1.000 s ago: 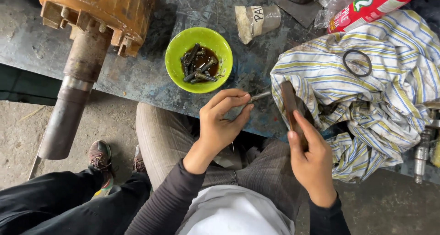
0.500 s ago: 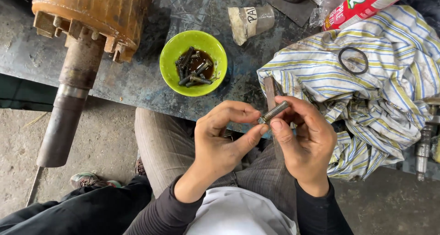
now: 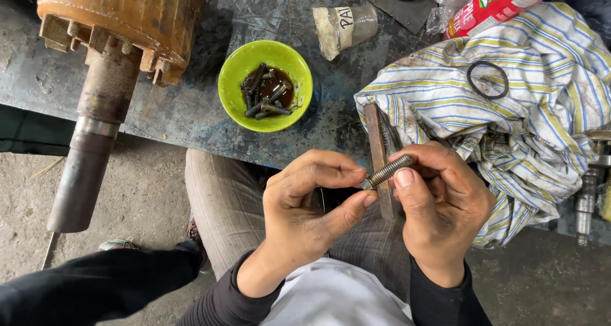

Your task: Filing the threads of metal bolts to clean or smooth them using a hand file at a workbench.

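A: Noted at bench edge: threaded bolt (image 3: 388, 171) held over the lap, pinched at both ends. Left hand (image 3: 305, 205) closed on its lower tip with thumb and forefinger; right hand (image 3: 439, 205) closed on the upper, thicker end.

B: Confirmed. Bolt tilted, upper end toward the striped cloth (image 3: 509, 110). Any nut on it?

A: None visible. Threads look greyish and dull; cannot tell whether wiped or oily.

B: Stock remaining?

A: Green bowl (image 3: 265, 84) on the metal table (image 3: 191, 116), well apart from the hands. Holds a cluster of dark bolts lying in brown liquid. Count not readable.

B: Judgement on progress: one bolt out and in hand, most of the batch apparently soaking in the bowl. No separate pile of finished bolts seen anywhere, so probably early or mid-way.

A: Agreed, tentatively. Flat rusty metal bar (image 3: 379, 154) just behind the hands, partly hidden by them; touching or not, cannot tell.

B: Other items logged: black rubber ring (image 3: 487, 79) lying on the cloth; large rusty rotor with shaft (image 3: 102, 78) on the table at left, shaft overhanging the edge; small plastic cup (image 3: 347, 26) tipped on its side beyond the bowl.
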